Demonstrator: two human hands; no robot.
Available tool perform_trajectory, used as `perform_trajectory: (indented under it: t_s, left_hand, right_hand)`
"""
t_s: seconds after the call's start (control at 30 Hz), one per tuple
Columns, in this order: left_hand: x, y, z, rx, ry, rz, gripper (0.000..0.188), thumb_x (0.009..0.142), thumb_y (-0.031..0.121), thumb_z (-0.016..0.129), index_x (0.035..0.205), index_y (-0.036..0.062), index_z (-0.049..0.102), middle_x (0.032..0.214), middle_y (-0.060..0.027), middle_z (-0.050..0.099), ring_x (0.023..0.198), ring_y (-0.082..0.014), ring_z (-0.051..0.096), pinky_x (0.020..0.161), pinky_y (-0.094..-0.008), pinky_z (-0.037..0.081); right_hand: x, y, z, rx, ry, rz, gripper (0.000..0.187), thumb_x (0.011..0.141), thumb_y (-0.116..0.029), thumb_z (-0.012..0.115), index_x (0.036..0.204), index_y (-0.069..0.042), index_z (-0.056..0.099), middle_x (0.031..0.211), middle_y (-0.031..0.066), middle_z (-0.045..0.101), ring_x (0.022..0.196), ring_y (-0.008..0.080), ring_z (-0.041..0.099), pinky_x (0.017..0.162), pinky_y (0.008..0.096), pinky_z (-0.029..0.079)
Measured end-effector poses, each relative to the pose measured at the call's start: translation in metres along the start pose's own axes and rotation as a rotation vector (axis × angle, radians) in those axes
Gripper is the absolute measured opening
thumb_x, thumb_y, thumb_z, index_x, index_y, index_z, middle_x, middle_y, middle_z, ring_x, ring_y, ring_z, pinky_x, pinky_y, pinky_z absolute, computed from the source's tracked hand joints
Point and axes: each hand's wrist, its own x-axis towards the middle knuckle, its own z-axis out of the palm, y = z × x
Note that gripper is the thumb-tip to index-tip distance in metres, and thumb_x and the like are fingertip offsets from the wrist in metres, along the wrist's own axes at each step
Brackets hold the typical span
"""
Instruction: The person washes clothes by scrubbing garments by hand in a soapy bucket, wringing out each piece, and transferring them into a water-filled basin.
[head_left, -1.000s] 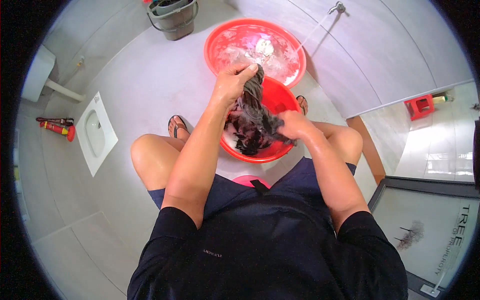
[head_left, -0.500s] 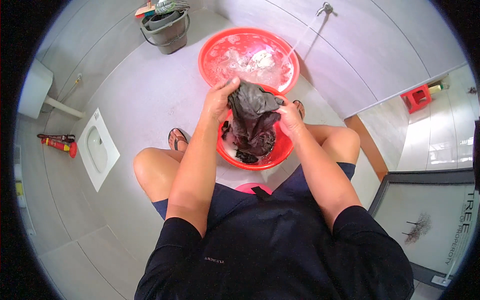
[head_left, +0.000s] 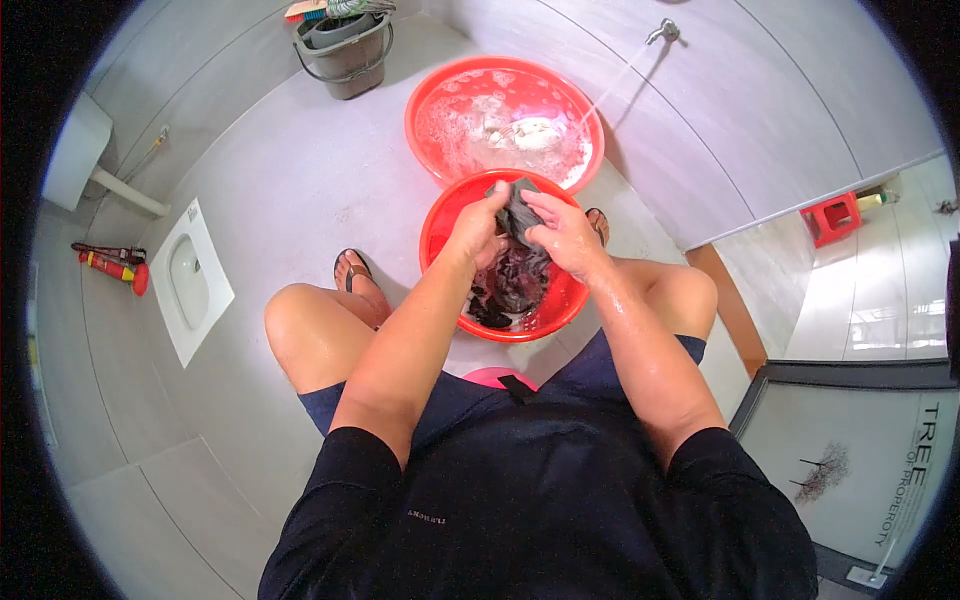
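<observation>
Both hands | L hand + R hand gripping wet dark cloth | over red basin

this is a home bathroom or wash room, used here for hand laundry. the floor is laid in large pale grey tiles, and the wall past it is tiled the same. a white squat toilet pan is set into the floor at the left, with a white cistern and its pipe near the far left corner. a wall tap runs water into a large red basin on the floor; a smaller red basin stands just in front of it. a grey bucket sits by the far wall, and a doorway at the right opens onto glossy white tiles.
</observation>
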Motion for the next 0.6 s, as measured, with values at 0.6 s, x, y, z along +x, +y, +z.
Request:
perform_trajectory:
  t_s: [0.6]
  left_hand:
    - [-0.011,0.051,-0.009,-0.368,-0.111,0.171,0.056,0.104,0.046,0.045,0.126,-0.0035,0.058,0.121,-0.0178,0.067,0.108,-0.0327,0.066,0.100,-0.0483,0.050]
  right_hand:
    - [-0.017,0.064,-0.019,-0.467,0.003,0.166,0.051,0.084,-0.030,0.076,0.121,0.003,0.062,0.105,0.0200,0.071,0.100,0.0308,0.069,0.090,0.0406,0.052]
